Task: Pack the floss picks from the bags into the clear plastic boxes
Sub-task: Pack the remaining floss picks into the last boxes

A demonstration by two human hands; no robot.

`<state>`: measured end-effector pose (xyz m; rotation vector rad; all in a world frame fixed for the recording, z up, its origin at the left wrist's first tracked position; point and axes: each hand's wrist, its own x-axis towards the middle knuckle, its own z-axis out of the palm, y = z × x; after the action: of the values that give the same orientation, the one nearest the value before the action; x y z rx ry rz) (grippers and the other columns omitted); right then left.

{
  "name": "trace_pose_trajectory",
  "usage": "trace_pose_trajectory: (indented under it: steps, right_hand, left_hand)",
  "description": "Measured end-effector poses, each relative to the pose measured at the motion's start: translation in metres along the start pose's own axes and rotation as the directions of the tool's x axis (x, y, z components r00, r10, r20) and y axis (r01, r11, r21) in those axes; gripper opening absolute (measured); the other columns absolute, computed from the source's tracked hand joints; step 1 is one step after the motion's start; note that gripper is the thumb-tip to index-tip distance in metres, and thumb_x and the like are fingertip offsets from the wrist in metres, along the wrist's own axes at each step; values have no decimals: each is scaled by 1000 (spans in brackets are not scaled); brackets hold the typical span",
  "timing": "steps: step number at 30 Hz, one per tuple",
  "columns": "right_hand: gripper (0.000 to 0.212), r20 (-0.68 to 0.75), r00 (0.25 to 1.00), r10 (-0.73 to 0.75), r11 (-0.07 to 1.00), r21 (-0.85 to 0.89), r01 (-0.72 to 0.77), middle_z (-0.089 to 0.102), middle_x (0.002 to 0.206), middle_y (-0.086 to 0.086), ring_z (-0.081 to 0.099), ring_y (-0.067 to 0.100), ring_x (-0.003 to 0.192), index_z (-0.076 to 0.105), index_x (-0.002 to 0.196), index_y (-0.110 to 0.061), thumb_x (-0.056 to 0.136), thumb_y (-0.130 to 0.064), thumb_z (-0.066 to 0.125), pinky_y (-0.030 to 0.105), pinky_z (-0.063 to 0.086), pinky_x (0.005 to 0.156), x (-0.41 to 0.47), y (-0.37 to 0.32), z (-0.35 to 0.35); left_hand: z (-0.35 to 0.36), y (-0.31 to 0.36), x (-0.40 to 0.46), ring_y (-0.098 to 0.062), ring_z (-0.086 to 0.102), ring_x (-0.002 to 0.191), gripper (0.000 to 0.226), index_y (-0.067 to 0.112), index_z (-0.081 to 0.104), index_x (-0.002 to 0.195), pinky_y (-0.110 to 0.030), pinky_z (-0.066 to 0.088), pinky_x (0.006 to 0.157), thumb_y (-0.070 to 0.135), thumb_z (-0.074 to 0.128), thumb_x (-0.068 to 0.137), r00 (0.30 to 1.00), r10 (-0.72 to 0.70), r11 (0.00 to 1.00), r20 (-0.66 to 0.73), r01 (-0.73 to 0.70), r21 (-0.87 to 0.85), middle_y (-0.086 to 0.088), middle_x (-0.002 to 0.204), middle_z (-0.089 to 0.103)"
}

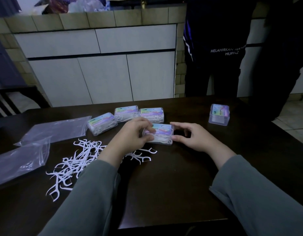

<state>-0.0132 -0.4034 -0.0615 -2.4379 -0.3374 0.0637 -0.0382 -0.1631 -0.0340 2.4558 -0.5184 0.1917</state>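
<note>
Hands meet over one clear rectangular plastic box with a pastel printed lid [158,134], which sits flat on the dark wooden table [172,184] right in front of the person. The left hand [130,135] curls its fingers over the box's near-left end, thumb below and fingertips on the lid, as if pressing it closed over the white picks packed inside. The right hand [193,137] is half open, thumb and forefinger spread like a bracket, their tips just touching the box's right end; I judge it is there to stop the box sliding while the other hand presses, not to lift it.

Three more clear lidded boxes full of white picks [127,113] stand in a loose row just behind, pushed out of the working space, apparently finished. A fifth small clear box [219,114] stands well apart at the far right, and it looks empty, though I cannot be sure.

Loose white plastic floss picks [75,166] lie heaped to the left, partly under the left sleeve, within easy reach. Beside them lie two crumpled clear plastic bags [28,150], flattened and nearly emptied.
</note>
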Motion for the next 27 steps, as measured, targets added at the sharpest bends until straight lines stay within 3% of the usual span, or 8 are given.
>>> trace_pose_trajectory:
  steps: [7, 11, 17, 22, 27]
  right_hand:
    - [54, -38, 999, -2, 998, 56, 4, 56, 110, -26, 48, 14, 103, 48, 129, -50, 81, -44, 71, 47, 44, 96, 3, -7, 2]
    - [56, -21, 998, -56, 996, -63, 55, 51, 120, -24, 41, 13, 109, 41, 131, -58, 81, -58, 65, 39, 41, 96, -6, -10, -2]
    - [48, -115, 941, -318, 916, -294, 274, 45, 136, -20, 32, 5, 127, 53, 129, -45, 84, -56, 63, 37, 25, 108, -12, -21, -1]
    - [40, -123, 896, -426, 878, -296, 377, 54, 129, -15, 40, 3, 126, 62, 126, -34, 86, -39, 68, 34, 33, 108, -9, -18, 7]
    - [39, -134, 916, -377, 913, -221, 344, 54, 129, -14, 47, 1, 120, 63, 125, -29, 87, -31, 69, 26, 45, 99, -10, -21, 9]
  left_hand:
    - [3, -3, 2, 0, 53, 89, 18, 30, 69, 96, -16, 42, 75, 18, 74, 83, 1000, 26, 999, -7, -26, -29, 16, 113, 52]
    - [3, -4, 4, 1, 51, 95, 27, 30, 70, 100, -15, 41, 76, 27, 80, 75, 999, 51, 999, 7, -51, -1, 14, 113, 51]
    - [8, -5, 4, -4, 49, 104, 32, 31, 70, 103, -21, 43, 88, 37, 79, 73, 995, 59, 997, -76, -55, 54, 14, 109, 52]
    - [4, -18, 4, 4, 52, 93, 31, 33, 72, 104, -19, 42, 81, 31, 81, 74, 990, 122, 990, -74, -115, 87, 16, 108, 56]
    - [7, -22, 6, 3, 52, 92, 32, 32, 73, 105, -17, 43, 77, 31, 80, 74, 987, 133, 989, -95, -126, 79, 15, 108, 56]
